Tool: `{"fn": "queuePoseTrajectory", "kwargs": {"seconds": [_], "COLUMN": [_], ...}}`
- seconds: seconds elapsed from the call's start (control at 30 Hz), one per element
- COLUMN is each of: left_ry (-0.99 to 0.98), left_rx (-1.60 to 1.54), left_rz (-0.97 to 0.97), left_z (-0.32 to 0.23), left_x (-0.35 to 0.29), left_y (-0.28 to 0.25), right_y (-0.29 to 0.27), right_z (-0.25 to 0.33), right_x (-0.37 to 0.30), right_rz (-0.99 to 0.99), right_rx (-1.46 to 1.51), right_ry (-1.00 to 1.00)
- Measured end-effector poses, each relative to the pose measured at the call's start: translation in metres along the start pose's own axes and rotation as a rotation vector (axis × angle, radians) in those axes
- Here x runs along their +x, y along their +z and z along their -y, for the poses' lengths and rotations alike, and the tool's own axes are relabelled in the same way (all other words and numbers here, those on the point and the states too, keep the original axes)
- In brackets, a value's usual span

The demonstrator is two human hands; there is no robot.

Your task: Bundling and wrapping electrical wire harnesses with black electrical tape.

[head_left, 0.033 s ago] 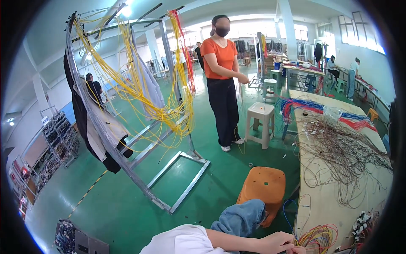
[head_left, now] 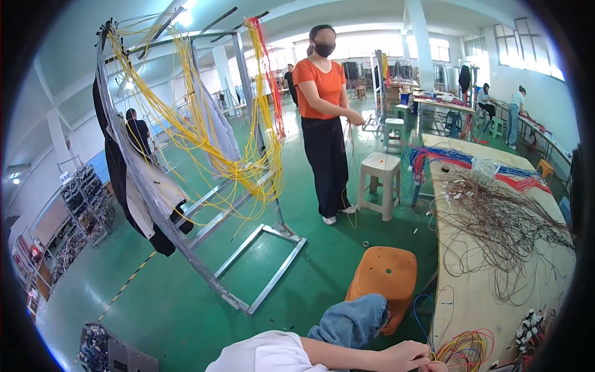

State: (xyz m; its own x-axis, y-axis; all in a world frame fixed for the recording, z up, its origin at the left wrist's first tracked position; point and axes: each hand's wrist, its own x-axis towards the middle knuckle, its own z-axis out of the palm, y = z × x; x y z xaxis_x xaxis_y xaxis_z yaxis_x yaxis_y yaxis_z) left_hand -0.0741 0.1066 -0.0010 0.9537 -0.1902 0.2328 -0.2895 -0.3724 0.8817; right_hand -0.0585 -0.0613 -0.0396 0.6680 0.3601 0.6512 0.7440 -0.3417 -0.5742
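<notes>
At the lower edge, my left hand (head_left: 406, 356) is closed, its fingertips pinched together beside a bundle of thin wires. Whatever lies between those fingertips is too small to make out. Only a sliver of my right hand (head_left: 436, 367) shows, against the left fingertips, and its fingers are mostly cut off by the picture's edge. The wire bundle (head_left: 466, 348), in red, yellow, green and blue, lies looped on the pale wooden table (head_left: 462, 291) just right of both hands. One blue wire (head_left: 416, 304) arcs out past the table's edge.
A tangle of brown wires (head_left: 496, 223) spreads over the table, with blue and red wires (head_left: 496, 168) behind. White connectors (head_left: 530, 328) lie at the right. An orange stool (head_left: 387, 273) stands by my knee. Yellow wires (head_left: 211, 149) hang on a metal rack. A co-worker (head_left: 322, 93) stands beyond.
The whole view has shifted very slightly. My hands stay beside the wire bundle, with no clear change in their hold.
</notes>
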Motion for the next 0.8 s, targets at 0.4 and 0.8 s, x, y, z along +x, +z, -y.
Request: {"fn": "queuePoseTrajectory", "kwargs": {"seconds": [0.4,0.8], "left_ry": [-0.557,0.065], "left_rx": [-0.946,-0.146], "left_rz": [0.2,0.206], "left_z": [0.031,0.029], "left_x": [-0.003,0.002], "left_y": [0.02,0.003], "right_y": [-0.019,-0.033], "right_z": [0.013,0.011], "right_x": [-0.003,-0.005], "right_rz": [0.168,0.148], "right_rx": [-0.079,0.052], "right_ry": [0.219,0.364]}}
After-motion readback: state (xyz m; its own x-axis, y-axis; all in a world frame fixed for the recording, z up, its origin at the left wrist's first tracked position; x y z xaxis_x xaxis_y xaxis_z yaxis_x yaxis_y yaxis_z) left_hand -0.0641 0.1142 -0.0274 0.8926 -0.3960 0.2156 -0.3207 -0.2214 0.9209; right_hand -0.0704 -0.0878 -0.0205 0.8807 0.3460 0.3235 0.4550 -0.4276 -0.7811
